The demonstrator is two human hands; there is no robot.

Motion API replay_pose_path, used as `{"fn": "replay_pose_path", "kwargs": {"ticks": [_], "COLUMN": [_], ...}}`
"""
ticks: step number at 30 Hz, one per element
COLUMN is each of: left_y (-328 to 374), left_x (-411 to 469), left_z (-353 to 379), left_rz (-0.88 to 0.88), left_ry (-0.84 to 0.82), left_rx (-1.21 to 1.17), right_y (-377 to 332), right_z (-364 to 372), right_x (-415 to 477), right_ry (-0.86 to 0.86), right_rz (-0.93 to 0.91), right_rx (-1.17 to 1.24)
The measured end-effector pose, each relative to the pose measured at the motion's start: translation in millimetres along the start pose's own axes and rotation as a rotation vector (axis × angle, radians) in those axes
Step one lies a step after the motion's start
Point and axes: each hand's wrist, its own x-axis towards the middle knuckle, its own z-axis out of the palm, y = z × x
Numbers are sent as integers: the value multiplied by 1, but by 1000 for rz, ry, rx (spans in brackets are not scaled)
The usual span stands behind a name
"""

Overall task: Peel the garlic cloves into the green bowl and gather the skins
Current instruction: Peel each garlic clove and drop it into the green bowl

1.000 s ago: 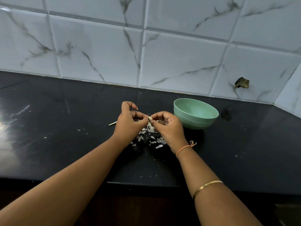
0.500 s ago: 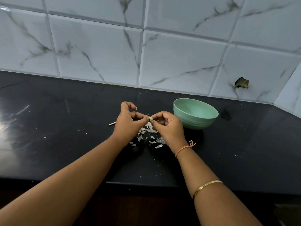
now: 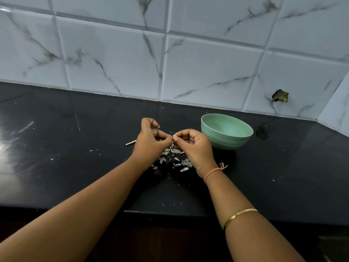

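No legible text, label, brand, number or sign appears in the head view. The green bowl at 3 o'clock, the marble-veined wall tiles at 12 o'clock and the black countertop at 9 o'clock all show plain surfaces. The gold bangle at 5 o'clock is too small to tell whether it carries any engraving.

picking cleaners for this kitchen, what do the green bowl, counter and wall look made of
Green bowl: matte, ridged, probably plastic or similar composite. Counter: polished black stone, perhaps granite, judging by the glare at left. Wall: glossy ceramic tiles, marble-patterned, with grout lines.
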Motion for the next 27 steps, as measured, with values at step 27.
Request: {"fn": "replay_pose_path", "kwargs": {"ticks": [27], "left_y": [-2], "left_x": [1], "left_z": [1], "left_rz": [47], "left_ry": [15], "left_rx": [38], "right_y": [0], "right_z": [1], "right_x": [2], "right_ry": [60], "right_rz": [47], "right_rx": [101]}}
